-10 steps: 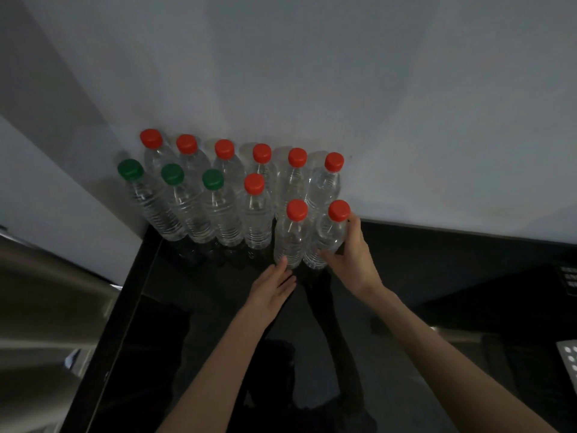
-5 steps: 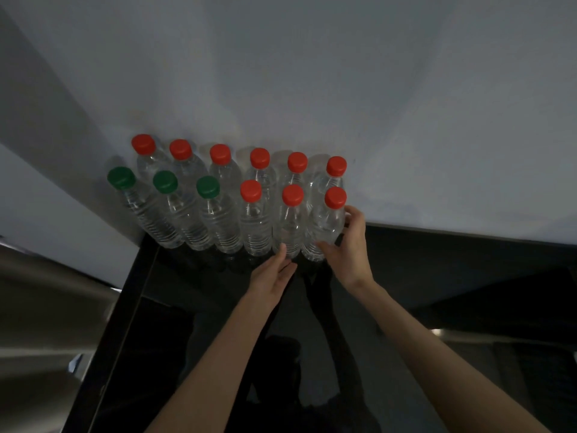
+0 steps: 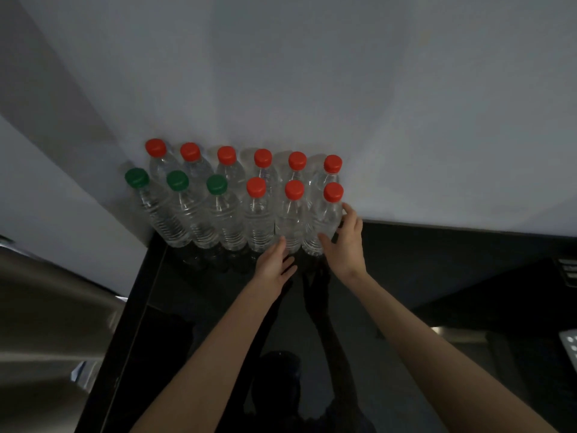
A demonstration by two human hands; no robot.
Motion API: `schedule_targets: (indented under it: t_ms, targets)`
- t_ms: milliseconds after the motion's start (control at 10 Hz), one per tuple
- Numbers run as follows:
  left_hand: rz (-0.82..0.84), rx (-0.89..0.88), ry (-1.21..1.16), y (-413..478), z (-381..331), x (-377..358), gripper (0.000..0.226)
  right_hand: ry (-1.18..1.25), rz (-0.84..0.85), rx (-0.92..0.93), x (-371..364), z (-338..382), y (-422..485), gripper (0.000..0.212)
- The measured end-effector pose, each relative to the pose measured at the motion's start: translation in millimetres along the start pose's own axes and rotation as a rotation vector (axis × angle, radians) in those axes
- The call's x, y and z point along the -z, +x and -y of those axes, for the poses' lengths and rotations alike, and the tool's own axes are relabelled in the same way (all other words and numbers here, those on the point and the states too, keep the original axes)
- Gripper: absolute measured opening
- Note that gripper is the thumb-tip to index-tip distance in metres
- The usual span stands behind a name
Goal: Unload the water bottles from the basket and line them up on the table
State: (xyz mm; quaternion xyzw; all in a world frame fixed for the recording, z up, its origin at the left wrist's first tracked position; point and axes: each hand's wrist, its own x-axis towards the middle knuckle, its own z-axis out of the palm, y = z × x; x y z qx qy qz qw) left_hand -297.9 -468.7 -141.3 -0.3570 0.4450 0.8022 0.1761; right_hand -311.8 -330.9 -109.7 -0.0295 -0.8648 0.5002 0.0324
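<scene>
Apparently squaring up the right-end bottle [image 3: 323,223] of the front row, so grip low and slide rather than lift. See the right hand [image 3: 343,242] curled round that bottle, thumb on the near side and fingers round the far side. See the left hand [image 3: 274,264] with straight, close-set fingers touching the foot of the neighbouring bottle [image 3: 290,223] (a flat stop more than a grip). Press at the base, not near the red caps, since tall bottles packed side by side would probably topple in a chain if shoved high. Ease the end bottle in until touching its neighbour and level with the row, then release slowly. Judge the task nearly done: twelve bottles upright in two rows of six against the wall [image 3: 312,89], three green caps and three red in front, six red behind, with no basket in view. Expect little friction from the table [image 3: 218,307], black and glossy enough to mirror the arms, so push gently. Mind its left edge, close beside the left-end green-capped bottle [image 3: 156,214]. Note a brushed-metal appliance [image 3: 46,307] further left and a pale keypad-like panel [image 3: 569,348] at far right, too cropped to identify.
</scene>
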Motion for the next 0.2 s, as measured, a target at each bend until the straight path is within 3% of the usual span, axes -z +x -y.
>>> schedule_targets:
  t_ms: [100, 200]
  targets:
    - [0.091, -0.088, 0.03, -30.8, -5.9, 4.7, 0.052, 0.025, 0.056, -0.03, 17.0, 12.1, -16.8, 0.061]
    - [0.225, -0.191, 0.082, -70.0, -3.7, 15.8, 0.05, -0.034, 0.106, 0.058, 43.2, 30.1, -47.0, 0.051]
